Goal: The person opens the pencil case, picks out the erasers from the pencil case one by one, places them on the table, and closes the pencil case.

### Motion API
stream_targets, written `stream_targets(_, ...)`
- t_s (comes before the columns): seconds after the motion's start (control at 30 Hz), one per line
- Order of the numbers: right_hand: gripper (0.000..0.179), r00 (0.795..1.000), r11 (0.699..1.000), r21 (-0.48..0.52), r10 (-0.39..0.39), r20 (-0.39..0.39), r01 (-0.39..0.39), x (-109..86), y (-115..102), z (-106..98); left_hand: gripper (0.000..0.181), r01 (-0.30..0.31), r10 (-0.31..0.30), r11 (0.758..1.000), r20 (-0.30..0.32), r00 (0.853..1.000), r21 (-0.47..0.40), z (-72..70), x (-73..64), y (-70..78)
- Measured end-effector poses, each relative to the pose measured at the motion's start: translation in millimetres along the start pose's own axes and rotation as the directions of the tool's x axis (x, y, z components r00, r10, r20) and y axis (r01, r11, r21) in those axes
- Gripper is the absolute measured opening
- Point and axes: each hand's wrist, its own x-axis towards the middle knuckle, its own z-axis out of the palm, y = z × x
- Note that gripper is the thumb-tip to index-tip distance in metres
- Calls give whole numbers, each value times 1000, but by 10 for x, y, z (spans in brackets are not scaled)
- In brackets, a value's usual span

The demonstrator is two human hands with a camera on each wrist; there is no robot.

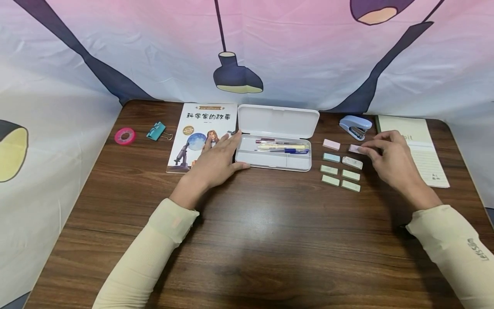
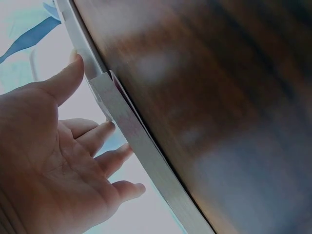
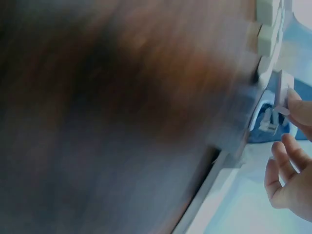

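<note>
My right hand (image 1: 395, 161) pinches a pale pink eraser (image 1: 353, 148) between thumb and finger, at the far end of two columns of erasers. The right wrist view shows this eraser (image 3: 282, 92) at the fingertips, in front of the stapler. With fingers spread, my left hand (image 1: 214, 163) lies over the book (image 1: 183, 146), its thumb and fingertips at the left side of a white pencil case (image 1: 278, 120). The case's lid is raised, and several pens (image 1: 283, 147) lie inside. Beside the case are pink, blue, white and green erasers (image 1: 331, 157).
A blue stapler (image 1: 355, 125) sits behind the erasers, left of a notepad (image 1: 432, 163). At the left are a pink tape roll (image 1: 125, 136) and a teal binder clip (image 1: 156, 131). A printed curtain (image 1: 293, 56) hangs behind the wooden table (image 1: 251, 249).
</note>
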Motion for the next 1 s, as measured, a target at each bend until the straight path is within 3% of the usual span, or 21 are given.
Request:
stream_targets(0.2, 14, 999, 1000, 15, 6, 32, -6, -19, 60, 3, 106, 11, -10, 1000, 9, 1000, -23, -56, -34, 62)
stream_targets(0.43, 16, 997, 999, 25, 28, 71, -30, 9, 47, 49, 103, 39, -37, 998, 45, 998, -48, -248, -169, 263)
stream_targets(0.77, 19, 993, 998, 26, 55, 106, -58, 45, 59, 70, 107, 11, -11, 1000, 7, 1000, -22, -53, -55, 44)
stream_targets(0.87, 22, 989, 996, 35, 76, 128, -81, 39, 56, 70, 107, 7, -7, 1000, 5, 1000, -16, -41, -53, 40)
stream_targets(1.0, 29, 984, 993, 42, 102, 146, -109, 29, 24, 63, 105, 28, -27, 999, 33, 999, -25, -171, -123, 187)
